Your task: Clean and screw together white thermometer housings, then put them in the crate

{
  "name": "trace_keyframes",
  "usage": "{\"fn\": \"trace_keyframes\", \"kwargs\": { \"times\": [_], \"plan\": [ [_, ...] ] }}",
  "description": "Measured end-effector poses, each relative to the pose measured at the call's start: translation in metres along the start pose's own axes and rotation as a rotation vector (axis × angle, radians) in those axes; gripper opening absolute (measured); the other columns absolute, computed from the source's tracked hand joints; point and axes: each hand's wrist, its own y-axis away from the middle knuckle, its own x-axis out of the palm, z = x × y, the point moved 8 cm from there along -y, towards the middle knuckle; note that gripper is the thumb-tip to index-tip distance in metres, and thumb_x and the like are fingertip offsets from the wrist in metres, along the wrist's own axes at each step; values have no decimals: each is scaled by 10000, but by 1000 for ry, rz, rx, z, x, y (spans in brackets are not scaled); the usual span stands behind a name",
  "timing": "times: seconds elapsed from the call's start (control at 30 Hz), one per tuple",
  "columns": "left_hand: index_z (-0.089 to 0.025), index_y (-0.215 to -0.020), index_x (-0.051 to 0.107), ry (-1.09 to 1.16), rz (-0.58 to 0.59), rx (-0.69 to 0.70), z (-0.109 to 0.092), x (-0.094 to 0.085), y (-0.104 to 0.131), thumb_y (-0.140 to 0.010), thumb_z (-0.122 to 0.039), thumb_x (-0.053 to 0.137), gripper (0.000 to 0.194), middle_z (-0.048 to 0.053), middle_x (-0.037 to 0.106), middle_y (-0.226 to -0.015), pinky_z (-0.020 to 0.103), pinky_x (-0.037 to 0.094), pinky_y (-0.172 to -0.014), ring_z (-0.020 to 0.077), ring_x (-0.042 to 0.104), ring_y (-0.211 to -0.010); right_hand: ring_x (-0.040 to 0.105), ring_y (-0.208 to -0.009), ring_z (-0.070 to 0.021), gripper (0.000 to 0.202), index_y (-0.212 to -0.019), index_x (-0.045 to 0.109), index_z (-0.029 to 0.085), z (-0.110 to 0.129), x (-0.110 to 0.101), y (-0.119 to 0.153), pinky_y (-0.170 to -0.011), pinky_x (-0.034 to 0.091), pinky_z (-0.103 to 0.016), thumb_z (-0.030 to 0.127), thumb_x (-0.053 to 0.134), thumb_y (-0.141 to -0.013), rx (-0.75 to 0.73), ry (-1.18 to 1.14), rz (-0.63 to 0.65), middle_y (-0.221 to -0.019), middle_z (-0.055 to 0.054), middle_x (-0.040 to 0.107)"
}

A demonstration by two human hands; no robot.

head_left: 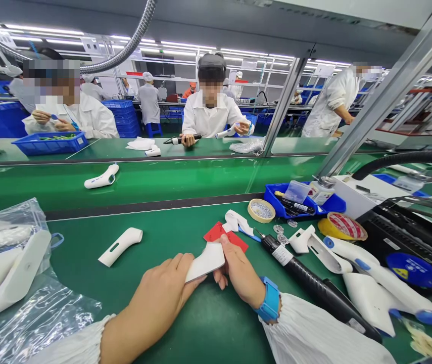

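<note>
Between my two hands, above the green bench, is a white curved plastic casing (pixel 207 261). My left hand (pixel 160 290) is wrapped round its lower left end. At its upper right end, my right hand (pixel 240 270) grips the edge with the thumb on top; a blue band circles that wrist. Just behind the casing lies a red card (pixel 216 233) with a crumpled white piece (pixel 237 221) beside it. Another white shell with a slot (pixel 122 246) rests on the bench to the left. A black electric screwdriver (pixel 306 278) lies to the right of my right hand.
Clear bags with white casings (pixel 14 283) cover the left side. A tape ring of small parts (pixel 261 211), a blue tray (pixel 272 192) and several white-and-blue devices are at the right. A white device (pixel 102 178) sits on the green strip ahead. People in white coats work beyond.
</note>
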Motion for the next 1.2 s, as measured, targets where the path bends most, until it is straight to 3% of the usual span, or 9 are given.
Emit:
{"fn": "trace_keyframes", "kwargs": {
  "times": [0.13,0.27,0.37,0.43,0.5,0.63,0.87,1.2],
  "plan": [
    [-210,-877,478,38,-19,18,0,-8,-1,-898,-397,287,269,12,614,-820,293,429,-598,197,604,-734,393,-296,-57,647,-475,490,151,-6,1,-1,-330,267,-183,653,250,-804,22,-19,9,-363,23,445],
    [-214,-922,485,83,-80,42,4,-28,3,-891,-412,315,263,4,618,-852,282,420,-615,192,603,-768,393,-335,-64,640,-491,491,147,-10,6,0,-374,275,-198,631,237,-825,26,-7,45,-398,16,444],
    [-205,-931,490,31,-110,19,10,-41,11,-884,-398,346,245,11,616,-847,285,409,-589,204,602,-762,429,-405,-86,567,-875,558,145,0,14,4,-423,320,-218,630,270,-820,-55,-50,91,-545,15,511],
    [-203,-914,492,4,-112,0,12,-43,18,-883,-381,360,224,7,615,-824,281,400,-559,203,604,-735,446,-458,-99,588,-1160,414,177,10,20,9,-462,354,-232,634,316,-804,-110,-63,135,-626,21,521],
    [-201,-899,488,-8,-116,-5,10,-42,25,-886,-373,356,217,1,610,-805,278,397,-537,199,605,-708,424,-473,-94,621,-1245,320,192,16,28,15,-479,358,-226,609,396,-790,-118,-7,182,-606,45,481],
    [-192,-911,487,-66,-120,5,3,-30,34,-896,-374,320,247,19,605,-809,292,412,-527,211,605,-706,354,-455,-76,511,-1155,405,209,19,36,22,-432,298,-188,539,492,-775,-86,104,213,-538,80,387],
    [-187,-911,496,-41,-163,11,-3,-13,31,-898,-380,299,275,23,603,-800,306,443,-567,207,601,-694,246,-308,-65,495,-867,531,154,10,19,11,-314,177,-192,602,326,-815,-78,83,-19,-362,98,303],
    [-213,-908,498,126,-196,56,3,-5,17,-899,-397,290,277,13,614,-832,284,435,-606,179,591,-731,342,-312,-70,537,-997,541,137,-3,13,4,-331,241,-170,597,331,-816,-12,-9,15,-370,81,396]
  ]
}}
